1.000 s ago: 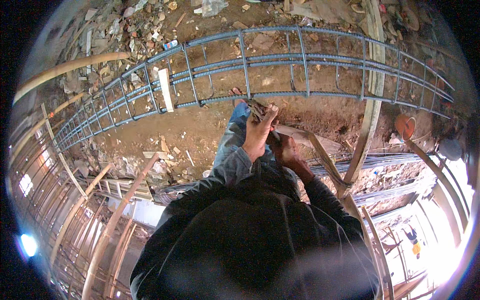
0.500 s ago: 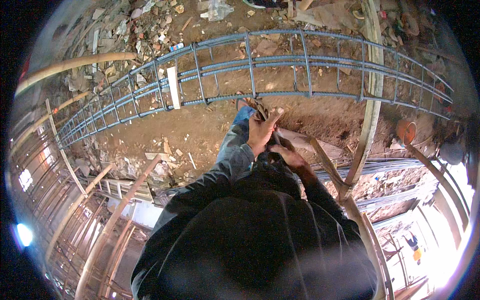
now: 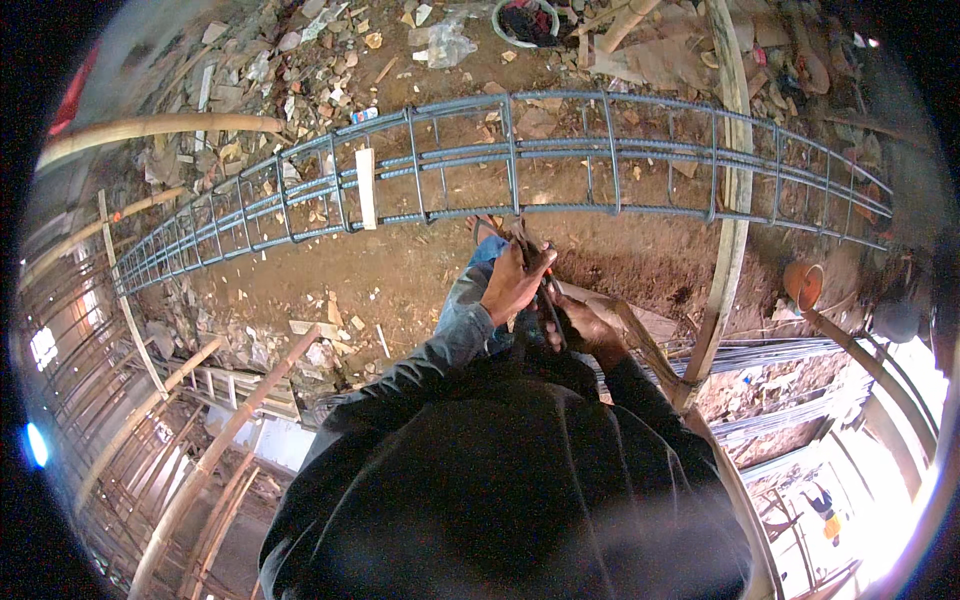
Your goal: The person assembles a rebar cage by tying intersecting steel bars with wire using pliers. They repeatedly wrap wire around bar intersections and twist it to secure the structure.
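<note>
My left hand [image 3: 512, 285] is closed in front of my body, its thumb pressed against the upper part of a dark, slim tool [image 3: 551, 312] that looks like pincers. My right hand [image 3: 590, 330] curls round the tool's lower part, close to my jacket. A small orange-red spot shows between the hands; the exact kind of tool is too small to tell. Just beyond the hands lies a long rebar cage [image 3: 513, 150] of bluish-grey bars and square stirrups, stretching from left to right. Neither hand touches it.
A pale strip [image 3: 367, 188] leans on the cage. On the right stand a wooden post [image 3: 733, 220] and an orange bucket [image 3: 803, 284]. Bamboo poles [image 3: 230, 430] rise at the left. Rubble [image 3: 335, 80] covers the far ground, near a tub [image 3: 526, 22]. Steel bars [image 3: 770, 350] lie right.
The view has tilted, so the cage sits lower in the picture and the tub shows more. My left hand has shifted slightly down and left; the dark tool between my hands shows more clearly.
</note>
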